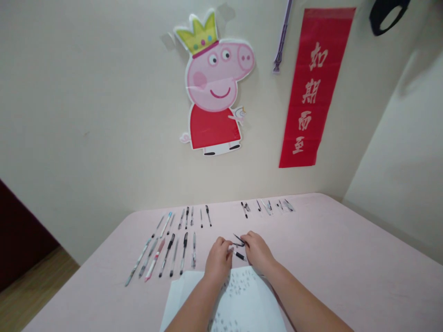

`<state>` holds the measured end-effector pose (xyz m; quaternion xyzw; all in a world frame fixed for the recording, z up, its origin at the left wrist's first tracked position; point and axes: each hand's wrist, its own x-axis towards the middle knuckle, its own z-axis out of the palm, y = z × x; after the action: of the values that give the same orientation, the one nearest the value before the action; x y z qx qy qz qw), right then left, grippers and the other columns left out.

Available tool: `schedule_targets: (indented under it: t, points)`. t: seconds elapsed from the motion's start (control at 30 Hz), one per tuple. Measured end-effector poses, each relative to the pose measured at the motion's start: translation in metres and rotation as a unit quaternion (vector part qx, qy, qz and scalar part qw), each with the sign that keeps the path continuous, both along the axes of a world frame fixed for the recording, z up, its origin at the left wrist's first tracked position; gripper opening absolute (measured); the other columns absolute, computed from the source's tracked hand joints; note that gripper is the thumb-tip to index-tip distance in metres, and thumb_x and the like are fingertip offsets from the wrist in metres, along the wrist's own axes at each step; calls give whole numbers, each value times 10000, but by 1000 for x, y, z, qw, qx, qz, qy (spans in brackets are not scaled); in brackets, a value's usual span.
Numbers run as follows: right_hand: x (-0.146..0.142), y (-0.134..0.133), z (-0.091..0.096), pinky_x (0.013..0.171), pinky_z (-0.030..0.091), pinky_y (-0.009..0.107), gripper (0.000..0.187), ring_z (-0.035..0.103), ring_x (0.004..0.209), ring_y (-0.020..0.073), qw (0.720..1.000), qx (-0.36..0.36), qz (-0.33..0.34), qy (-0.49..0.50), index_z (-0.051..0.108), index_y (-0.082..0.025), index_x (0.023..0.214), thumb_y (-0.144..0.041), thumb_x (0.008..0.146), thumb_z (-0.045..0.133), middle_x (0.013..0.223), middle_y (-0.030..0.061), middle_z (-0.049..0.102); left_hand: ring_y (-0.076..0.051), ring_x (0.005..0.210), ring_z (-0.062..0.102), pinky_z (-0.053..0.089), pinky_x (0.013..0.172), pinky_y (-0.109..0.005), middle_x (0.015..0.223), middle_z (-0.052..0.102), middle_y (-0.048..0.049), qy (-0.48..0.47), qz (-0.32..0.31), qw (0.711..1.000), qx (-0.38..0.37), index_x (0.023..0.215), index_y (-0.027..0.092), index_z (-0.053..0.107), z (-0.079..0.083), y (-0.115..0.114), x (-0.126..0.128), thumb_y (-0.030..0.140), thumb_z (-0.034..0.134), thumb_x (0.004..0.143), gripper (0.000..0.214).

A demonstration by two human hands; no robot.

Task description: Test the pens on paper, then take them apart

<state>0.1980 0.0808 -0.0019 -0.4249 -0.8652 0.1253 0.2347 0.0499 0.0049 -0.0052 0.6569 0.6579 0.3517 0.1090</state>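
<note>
In the head view, the person's two hands meet in the middle of the pink desk point(346, 258), just past a sheet of paper point(249, 304) with small scribbles on it. The left hand point(218, 258) has its fingers point(228, 251) curled tight on one end of a black and white pen point(238, 255). The right hand point(258, 251) is at the other end, and its fingers point(245, 240) seem to pinch a thin dark piece point(238, 239) just above the pen. The hands are close together, so each one can hold its own bit steady. The pen sits a little above the desk, between the hands, not lying down.

To the left, a near row of pens point(166, 252) lies side by side, not touching, so each one is easy to see. A far row of pens point(187, 216) lies behind it. Small pen parts point(266, 206) lie well apart, near the wall. A pig sticker point(214, 83) and a red banner point(314, 87) hang on the wall
</note>
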Motion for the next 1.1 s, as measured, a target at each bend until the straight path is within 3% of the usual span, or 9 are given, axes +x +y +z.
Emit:
schedule_targets:
  t: [0.17,0.27,0.4,0.57,0.9,1.1]
  points:
    - [-4,0,-3,801,435,283,297,569,851,180,996,-19,59,63,679,-163,930,-77,839,410,862,75,630,-163,816,554,436,754,-286,889,551,-43,-26,-30,999,9,973,210,606,1,0,2,142,444,818,234]
    - [-4,-1,-2,904,423,338,305,557,986,199,991,-15,95,93,640,-173,1078,-147,855,434,1030,103,634,-162,829,549,437,760,-289,890,554,-43,-43,-38,998,17,954,206,598,1,1,2,136,428,826,224]
    - [-3,-3,-7,1047,326,398,433,429,1234,226,986,-23,151,62,508,-202,1285,-210,854,466,1345,112,480,-157,820,536,433,760,-294,864,548,-33,-56,-9,998,28,865,195,573,0,2,2,65,425,786,212]
    - [-7,-2,-15,1077,292,394,453,368,1294,196,976,-39,211,26,473,-233,1316,-150,880,385,1413,82,403,-154,769,513,422,726,-292,793,524,-17,-33,40,998,25,755,197,503,1,1,0,28,404,750,196]
    - [-4,5,-21,1084,293,385,489,383,1287,187,983,-47,178,28,482,-188,1312,-85,849,364,1348,89,486,-158,808,526,418,747,-286,833,539,-21,-33,20,999,25,814,203,512,-3,2,-1,38,422,730,206]
    - [17,25,-30,1082,297,394,538,401,1276,175,990,-36,129,37,509,-183,1286,-24,793,362,1332,88,503,-153,785,536,409,727,-276,827,554,-15,-36,24,999,29,808,207,514,-2,1,-1,67,429,744,176]
